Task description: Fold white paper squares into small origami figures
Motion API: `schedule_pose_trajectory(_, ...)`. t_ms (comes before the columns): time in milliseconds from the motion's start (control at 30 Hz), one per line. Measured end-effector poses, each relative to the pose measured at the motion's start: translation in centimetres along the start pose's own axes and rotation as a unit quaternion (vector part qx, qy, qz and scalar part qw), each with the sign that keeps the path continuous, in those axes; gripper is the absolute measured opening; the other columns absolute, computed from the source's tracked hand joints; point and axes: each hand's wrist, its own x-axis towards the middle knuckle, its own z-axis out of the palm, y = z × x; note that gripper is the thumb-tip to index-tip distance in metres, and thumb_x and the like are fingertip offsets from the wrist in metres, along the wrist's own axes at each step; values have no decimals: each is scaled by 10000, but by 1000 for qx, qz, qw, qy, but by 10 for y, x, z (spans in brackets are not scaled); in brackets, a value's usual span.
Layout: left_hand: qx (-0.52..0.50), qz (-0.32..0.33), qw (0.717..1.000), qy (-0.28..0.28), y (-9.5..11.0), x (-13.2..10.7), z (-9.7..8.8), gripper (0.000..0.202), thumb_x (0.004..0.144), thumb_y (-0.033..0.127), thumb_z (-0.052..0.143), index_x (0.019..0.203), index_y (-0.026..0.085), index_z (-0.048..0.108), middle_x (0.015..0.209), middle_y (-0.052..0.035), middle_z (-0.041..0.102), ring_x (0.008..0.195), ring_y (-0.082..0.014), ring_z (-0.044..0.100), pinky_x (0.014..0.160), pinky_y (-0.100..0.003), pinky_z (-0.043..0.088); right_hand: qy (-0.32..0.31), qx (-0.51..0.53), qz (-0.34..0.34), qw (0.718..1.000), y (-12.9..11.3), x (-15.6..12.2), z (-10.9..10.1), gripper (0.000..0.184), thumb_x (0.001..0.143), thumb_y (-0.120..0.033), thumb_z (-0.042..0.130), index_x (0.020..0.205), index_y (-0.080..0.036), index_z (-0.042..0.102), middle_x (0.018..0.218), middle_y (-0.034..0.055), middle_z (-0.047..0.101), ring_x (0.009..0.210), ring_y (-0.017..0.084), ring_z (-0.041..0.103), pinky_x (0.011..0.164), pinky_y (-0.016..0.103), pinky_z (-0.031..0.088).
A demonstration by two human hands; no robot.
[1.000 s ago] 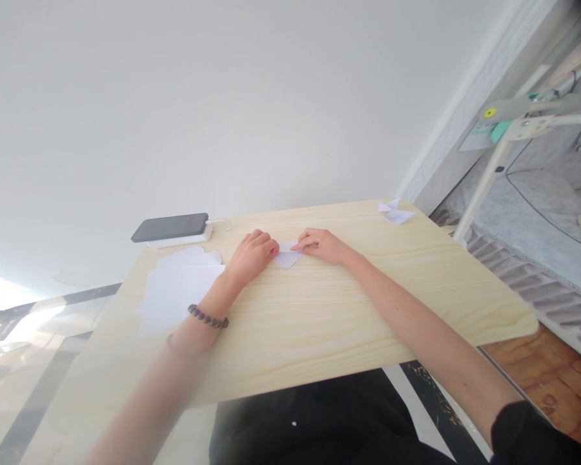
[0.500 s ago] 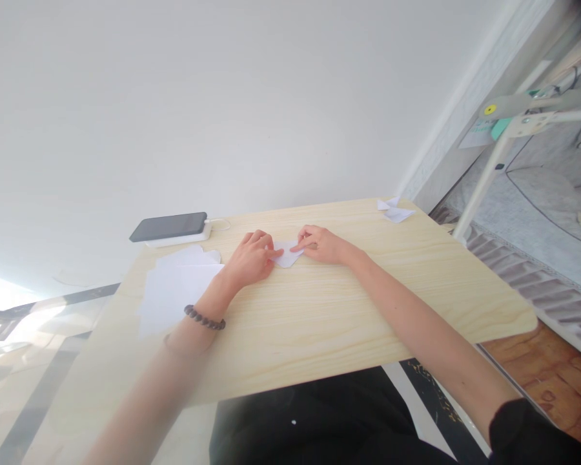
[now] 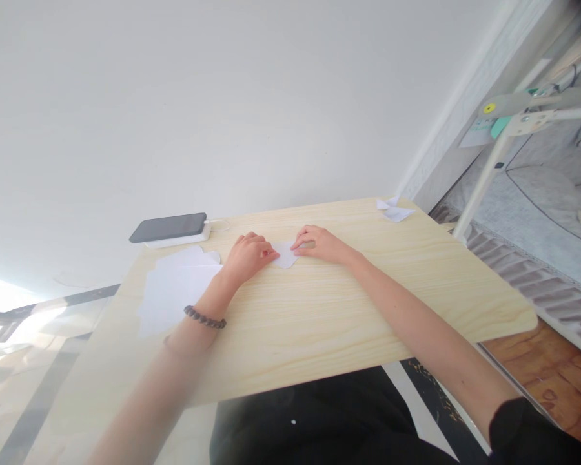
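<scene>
A small folded piece of white paper (image 3: 285, 256) lies on the pale wooden table (image 3: 319, 323) between my two hands. My left hand (image 3: 252, 256) pinches its left edge between thumb and fingers. At the paper's right edge, my right hand (image 3: 318, 244) is closed, thumb and forefinger gripping the sheet. The fingertips cover both side edges, so the exact folds there are hidden. The lower edge of the paper shows between the hands.
Several white sheets (image 3: 174, 294) lie left of my left forearm. Behind them a dark phone (image 3: 169, 227) rests on a white block (image 3: 181, 240) with a cable. Folded paper pieces (image 3: 397, 213) sit at the far right corner, near the wall (image 3: 271, 116).
My thumbs and fingers have drawn apart from the paper's middle to its side edges, leaving more of it visible. The rest of the table looks the same.
</scene>
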Motion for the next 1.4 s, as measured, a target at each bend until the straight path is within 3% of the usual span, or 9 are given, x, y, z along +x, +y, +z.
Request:
schedule_pose_trajectory(267, 12, 60, 998, 13, 4, -4, 1, 226, 840, 291, 444, 970, 270, 627, 892, -43, 569, 893, -183, 457, 789, -323, 340, -14, -47, -45, 998, 1, 0, 3, 224, 782, -253, 526, 967, -286, 647, 958, 34, 530, 892, 149, 483, 865, 329, 371)
schedule_pose_trajectory(467, 31, 71, 997, 10, 5, -5, 1, 258, 855, 301, 415, 991, 275, 632, 890, -58, 551, 901, -190, 446, 783, -327, 342, -19, -61, -53, 997, -6, -1, 3, 245, 774, -205, 514, 963, -277, 653, 949, 37, 509, 868, 141, 484, 850, 314, 390)
schedule_pose_trajectory(733, 39, 48, 998, -3, 7, -3, 0, 246, 848, 314, 421, 924, 250, 646, 925, -53, 563, 905, -199, 450, 761, -329, 358, -11, -47, -35, 998, -4, -1, 0, 206, 747, -214, 530, 883, -237, 683, 958, 36, 550, 814, 124, 525, 727, 260, 428)
schedule_pose_trajectory(867, 36, 18, 999, -20, 8, -2, 0, 235, 840, 325, 423, 875, 223, 632, 919, -53, 559, 902, -202, 458, 765, -333, 374, -3, -61, -28, 998, 0, -5, -10, 189, 723, -203, 546, 832, -243, 695, 944, 27, 574, 838, 138, 532, 753, 272, 421)
schedule_pose_trajectory(1100, 19, -15, 1000, -11, 4, -7, 7, 365, 850, 336, 381, 1185, 207, 449, 1157, -84, 476, 1037, -227, 426, 876, -390, 356, 36, -62, -18, 997, 5, -5, -5, 156, 750, -246, 519, 789, -196, 662, 891, 39, 591, 822, 148, 537, 772, 292, 416)
schedule_pose_trajectory(1233, -42, -23, 999, 9, 6, -7, 11, 392, 823, 317, 426, 1192, 184, 437, 1085, -85, 526, 1009, -222, 453, 885, -387, 355, 60, -112, -2, 992, 4, -2, 6, 362, 716, -397, 567, 1011, -188, 590, 1021, 75, 555, 974, 211, 478, 875, 373, 371)
schedule_pose_trajectory(1400, -222, -116, 967, 47, 9, -4, 12, 436, 749, 301, 525, 1166, 194, 458, 944, -46, 575, 805, -162, 550, 767, -306, 426, 65, -98, 31, 993, 1, -3, 9, 480, 699, -457, 567, 1102, -198, 534, 1092, 81, 538, 1026, 230, 457, 910, 406, 337)
